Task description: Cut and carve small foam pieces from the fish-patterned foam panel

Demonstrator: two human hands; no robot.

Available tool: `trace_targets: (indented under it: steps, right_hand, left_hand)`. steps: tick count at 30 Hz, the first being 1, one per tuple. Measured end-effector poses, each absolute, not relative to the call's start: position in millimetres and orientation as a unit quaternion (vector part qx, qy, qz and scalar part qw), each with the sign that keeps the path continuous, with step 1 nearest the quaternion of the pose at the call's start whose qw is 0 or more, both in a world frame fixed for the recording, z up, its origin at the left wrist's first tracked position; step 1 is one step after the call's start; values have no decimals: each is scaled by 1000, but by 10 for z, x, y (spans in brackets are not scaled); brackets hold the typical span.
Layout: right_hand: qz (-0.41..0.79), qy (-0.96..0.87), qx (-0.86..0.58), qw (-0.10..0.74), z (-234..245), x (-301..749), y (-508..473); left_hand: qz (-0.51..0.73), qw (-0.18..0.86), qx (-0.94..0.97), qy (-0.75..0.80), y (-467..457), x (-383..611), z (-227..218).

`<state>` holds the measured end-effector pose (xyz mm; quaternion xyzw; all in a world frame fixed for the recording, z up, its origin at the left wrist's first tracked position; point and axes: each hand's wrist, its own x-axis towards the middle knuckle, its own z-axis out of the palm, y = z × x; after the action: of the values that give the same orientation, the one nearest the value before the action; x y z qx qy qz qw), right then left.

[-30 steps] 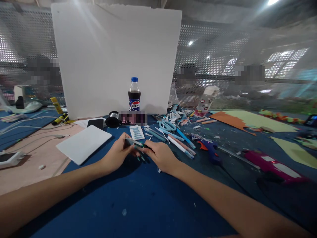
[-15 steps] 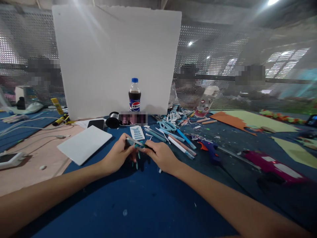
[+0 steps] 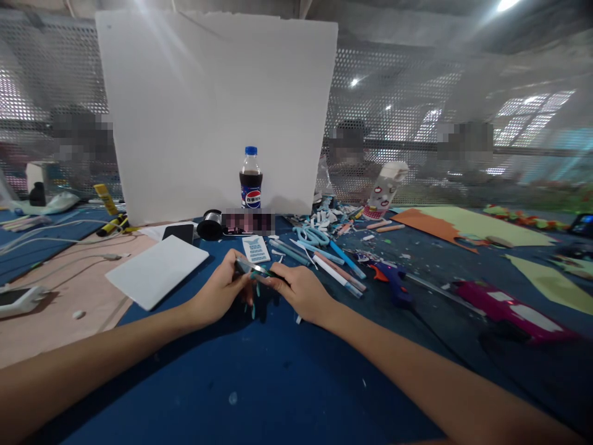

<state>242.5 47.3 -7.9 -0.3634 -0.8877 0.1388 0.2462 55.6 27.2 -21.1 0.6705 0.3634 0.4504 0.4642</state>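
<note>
My left fingers (image 3: 237, 284) close in a pinch on a thin pale strip (image 3: 243, 266); my right fingers (image 3: 283, 272) curl tightly around a slim shiny tool (image 3: 262, 271) (a blade, perhaps; too small to tell) at the strip's right end. I judge the strip light, fairly stiff, slick, easily creased, best held by its edges. Both are over the bench (image 3: 231, 364), near the printed card (image 3: 256, 249).

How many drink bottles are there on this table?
2: a cola bottle in front of the white board, and a white-lidded bottle farther right, beyond the scraps. More may be hidden.
</note>
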Motion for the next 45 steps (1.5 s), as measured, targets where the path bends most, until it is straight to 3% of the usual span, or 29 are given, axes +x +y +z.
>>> trace_targets:
  steps: [27,33,45]
  right_hand:
    - [154,-870,-374,282,-66,2460,508]
    - [214,-835,-369,347,-37,2445,496]
    - [316,-839,-292,333,-11,2393,437]
  left_hand:
    - [401,465,692,380,243,544,-225]
    - [351,459,718,388,235,562,-195]
    - [293,494,742,347,221,565,-157]
